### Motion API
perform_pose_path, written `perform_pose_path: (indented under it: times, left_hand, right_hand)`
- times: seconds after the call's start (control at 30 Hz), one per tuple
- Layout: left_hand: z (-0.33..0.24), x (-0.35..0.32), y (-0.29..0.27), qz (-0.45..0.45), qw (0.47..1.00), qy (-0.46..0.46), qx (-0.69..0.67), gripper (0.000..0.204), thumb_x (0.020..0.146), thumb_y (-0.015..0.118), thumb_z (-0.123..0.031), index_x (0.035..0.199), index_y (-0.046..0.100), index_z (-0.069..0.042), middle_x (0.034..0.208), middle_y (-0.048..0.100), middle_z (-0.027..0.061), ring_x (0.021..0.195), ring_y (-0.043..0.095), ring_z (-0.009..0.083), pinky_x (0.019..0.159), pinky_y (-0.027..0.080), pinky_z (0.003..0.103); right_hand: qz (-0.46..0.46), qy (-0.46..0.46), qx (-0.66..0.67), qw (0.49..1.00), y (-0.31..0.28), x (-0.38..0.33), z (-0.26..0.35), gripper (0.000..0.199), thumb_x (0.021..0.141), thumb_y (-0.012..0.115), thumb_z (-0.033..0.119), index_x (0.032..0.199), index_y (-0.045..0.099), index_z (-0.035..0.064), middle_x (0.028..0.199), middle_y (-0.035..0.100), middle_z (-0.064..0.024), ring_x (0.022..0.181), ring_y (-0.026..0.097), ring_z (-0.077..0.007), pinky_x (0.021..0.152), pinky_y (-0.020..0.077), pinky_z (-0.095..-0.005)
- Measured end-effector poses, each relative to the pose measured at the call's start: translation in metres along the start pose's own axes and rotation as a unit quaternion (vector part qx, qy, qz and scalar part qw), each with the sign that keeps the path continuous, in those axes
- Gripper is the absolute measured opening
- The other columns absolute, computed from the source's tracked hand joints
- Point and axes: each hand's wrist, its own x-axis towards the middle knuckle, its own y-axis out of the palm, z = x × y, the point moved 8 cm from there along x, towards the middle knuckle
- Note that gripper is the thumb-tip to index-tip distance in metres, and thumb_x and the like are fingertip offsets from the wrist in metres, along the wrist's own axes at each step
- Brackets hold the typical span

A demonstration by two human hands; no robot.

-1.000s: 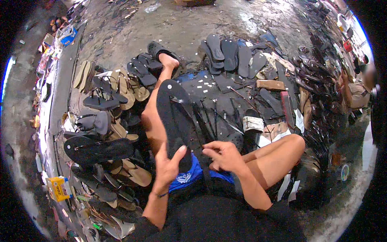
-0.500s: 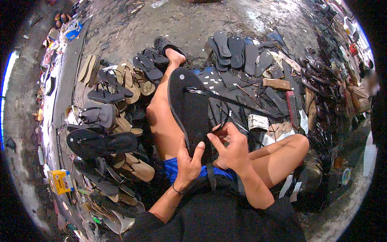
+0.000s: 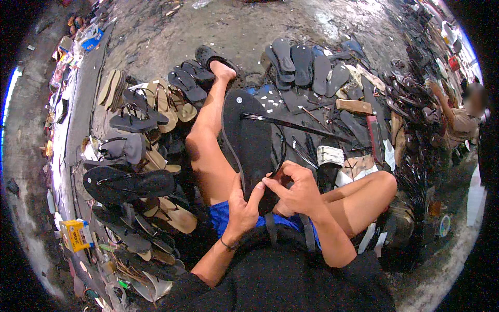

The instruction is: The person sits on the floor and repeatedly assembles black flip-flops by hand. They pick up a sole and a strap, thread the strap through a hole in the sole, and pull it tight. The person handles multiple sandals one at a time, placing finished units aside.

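Note:
A large black flip-flop sole (image 3: 248,143) stands tilted up over my lap, toe end away from me. Its heel end is gripped by my left hand (image 3: 243,209), thumb across the top face and fingers around the left edge. A glossy black strap (image 3: 296,126) is fixed near the toe and one arm of it sticks out to the right. My right hand (image 3: 299,192) pinches the strap's other arm against the sole's right side, near my left thumb. The very tip of that strap is hidden by my fingers.
Finished-looking black and tan flip-flops (image 3: 130,184) are piled on my left beside a yellow box (image 3: 77,235). Ahead lie several bare grey soles (image 3: 302,65), a wooden-handled tool (image 3: 354,106) and loose straps. At the far right sits another person (image 3: 457,125).
My right fingers have moved slightly left and down, closer to my left thumb, drawing the strap arm against the sole. At the far right, the other person's arm has come into view.

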Motion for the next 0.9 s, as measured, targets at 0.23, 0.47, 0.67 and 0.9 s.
perform_pose_path:
  times: [0.23,0.47,0.67,0.9]
  left_hand:
    - [-0.001,0.0,0.001,0.022,1.0,0.0,0.018,0.039,0.097,0.06,-0.005,0.133,0.051,0.003,0.121,0.065,0.0109,0.109,0.062,0.0183,0.097,0.049,0.032]
    - [-0.019,0.013,-0.034,0.117,0.952,0.042,0.28,0.05,0.086,0.076,-0.017,0.127,0.058,0.006,0.112,0.07,0.0211,0.103,0.069,0.0276,0.093,0.052,0.037]
    - [-0.008,0.006,-0.085,0.223,0.899,-0.072,0.37,0.05,0.08,0.083,-0.016,0.122,0.063,0.0,0.106,0.073,0.0145,0.097,0.069,0.0213,0.088,0.053,0.034]
    - [0.013,-0.009,-0.124,-0.266,0.943,-0.167,-0.109,0.039,0.077,0.082,-0.016,0.109,0.066,0.0,0.103,0.07,0.0087,0.088,0.069,0.0236,0.085,0.057,0.04]
  right_hand:
    - [-0.019,0.041,0.069,0.997,0.003,0.001,-0.015,0.025,0.085,0.077,0.023,0.089,0.068,0.0003,0.082,0.069,-0.0123,0.08,0.069,-0.021,0.073,0.0527,-0.0324]
    - [-0.09,0.043,0.238,0.966,-0.026,0.008,-0.033,0.068,0.088,0.076,0.013,0.146,0.042,0.0097,0.135,0.047,-0.0149,0.089,0.059,-0.0165,0.074,0.0519,-0.0302]
    - [-0.121,0.101,0.325,0.932,-0.053,0.01,-0.083,0.034,0.104,0.058,0.021,0.133,0.056,0.0041,0.092,0.063,-0.002,0.081,0.06,-0.0095,0.074,0.0508,-0.0245]
    - [-0.136,0.121,0.189,0.965,-0.032,-0.013,-0.073,0.027,0.097,0.067,0.015,0.123,0.066,0.0072,0.093,0.064,-0.0012,0.077,0.06,-0.0128,0.071,0.0493,-0.0259]
